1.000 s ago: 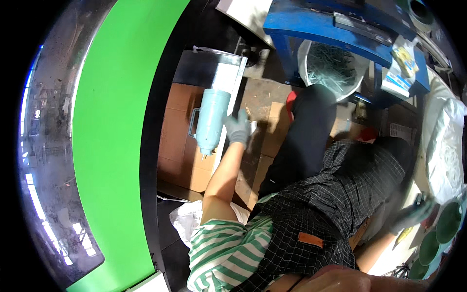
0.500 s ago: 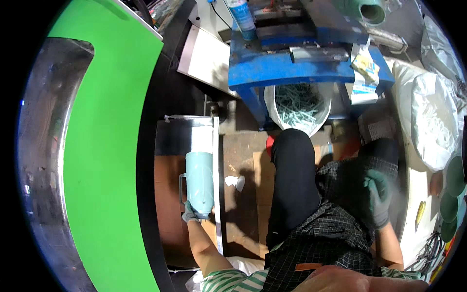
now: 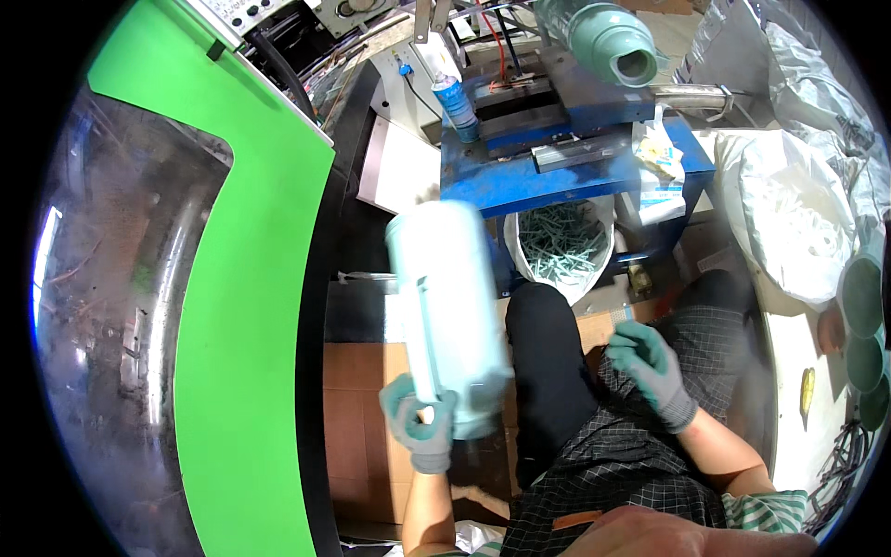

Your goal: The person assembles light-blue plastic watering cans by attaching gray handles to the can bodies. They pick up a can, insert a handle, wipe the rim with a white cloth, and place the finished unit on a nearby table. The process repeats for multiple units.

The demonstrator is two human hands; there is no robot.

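My left hand (image 3: 419, 422), in a grey and green work glove, grips the lower end of the handle on a pale green thermos jug (image 3: 457, 288). The jug is raised above the floor to the left of my knee, blurred by motion. Over my lap, my right hand (image 3: 654, 371), gloved alike, holds nothing; its fingers are loosely bent and apart. Another pale green jug body (image 3: 608, 46) lies on the blue bench (image 3: 548, 181), its round opening facing me.
Under the bench stands a white-lined bin (image 3: 603, 265) of thin green plastic strips. A white bag (image 3: 756, 237) with pale scraps is at right, near stacked green cups (image 3: 865, 297). A green machine panel (image 3: 241, 371) borders the left. Cardboard (image 3: 353, 399) lies below the jug.
My left hand has lifted the thermos jug off the cardboard at left, up and toward the middle. My right hand has moved left over my lap. The view has shifted.
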